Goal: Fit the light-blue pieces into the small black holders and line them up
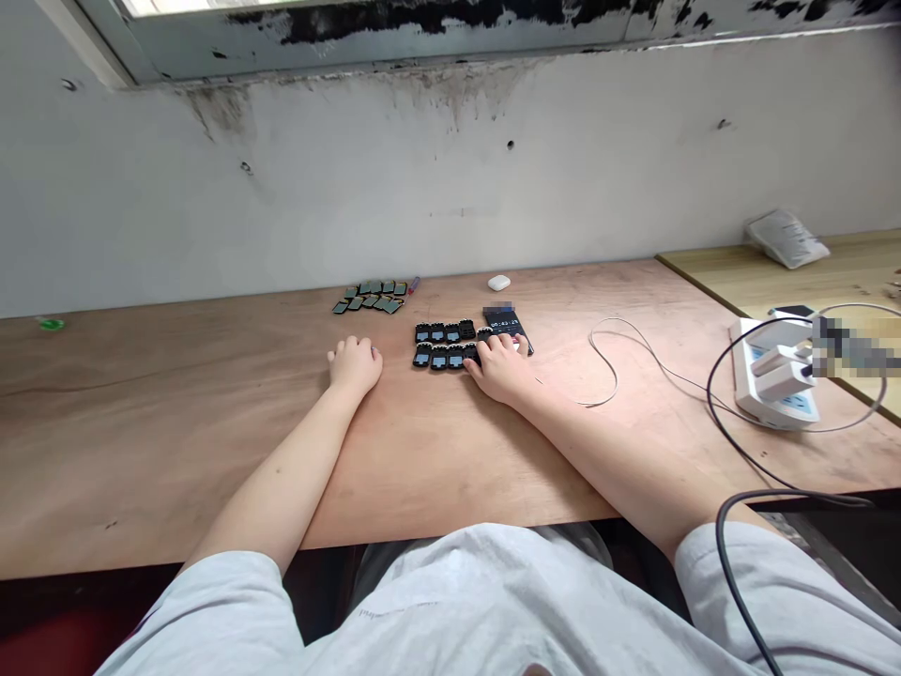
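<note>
Two rows of small black plastic cases [438, 357], several with blue-grey panels, lie in the middle of the wooden table. My right hand [501, 368] is over the right end of these rows. Its thumb and fingers close around a small black case, which they partly cover. Something small, red and white, shows by its outer fingers, too hidden to name. A dark phone [503, 319] with a running timer lies just beyond this hand. To the left of the cases, my left hand [356, 364] rests curled on the table; a small dark bit shows by its fingers.
Green circuit boards [373, 296] are grouped near the wall, beside a purple pen-like object [414, 284]. A white earbud case [499, 283] sits farther right. A white power strip [774, 376] with plugs and loose cables [651, 352] occupies the right side.
</note>
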Available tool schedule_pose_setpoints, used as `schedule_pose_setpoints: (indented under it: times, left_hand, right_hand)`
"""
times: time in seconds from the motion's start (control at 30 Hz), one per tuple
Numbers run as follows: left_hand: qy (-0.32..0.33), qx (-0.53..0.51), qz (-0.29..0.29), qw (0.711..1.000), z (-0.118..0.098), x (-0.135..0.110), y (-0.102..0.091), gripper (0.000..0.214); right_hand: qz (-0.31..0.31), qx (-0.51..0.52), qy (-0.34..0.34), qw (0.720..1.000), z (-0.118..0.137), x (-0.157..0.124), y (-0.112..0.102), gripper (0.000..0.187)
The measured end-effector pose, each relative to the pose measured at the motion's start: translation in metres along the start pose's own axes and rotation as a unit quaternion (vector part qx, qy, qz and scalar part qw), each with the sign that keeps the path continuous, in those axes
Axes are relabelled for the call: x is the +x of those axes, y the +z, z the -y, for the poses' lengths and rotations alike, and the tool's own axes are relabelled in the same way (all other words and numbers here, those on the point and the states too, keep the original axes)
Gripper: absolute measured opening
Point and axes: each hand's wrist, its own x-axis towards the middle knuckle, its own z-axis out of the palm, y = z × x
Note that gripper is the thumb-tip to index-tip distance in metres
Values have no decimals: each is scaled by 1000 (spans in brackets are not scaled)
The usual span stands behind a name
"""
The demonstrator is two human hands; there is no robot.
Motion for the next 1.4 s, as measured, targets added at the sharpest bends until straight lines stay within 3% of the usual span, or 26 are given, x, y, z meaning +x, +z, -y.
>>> schedule_pose_setpoints:
  times: [0.7,1.4]
  left_hand:
    - [4,1,2,1000,-1,-2,-2,34]
    - [-4,-20,-25,999,-2,1,2,22]
  right_hand:
    - [3,-1,10,1000,2,-2,-2,44]
    - [-69,-18,-6,997,3,-2,1,39]
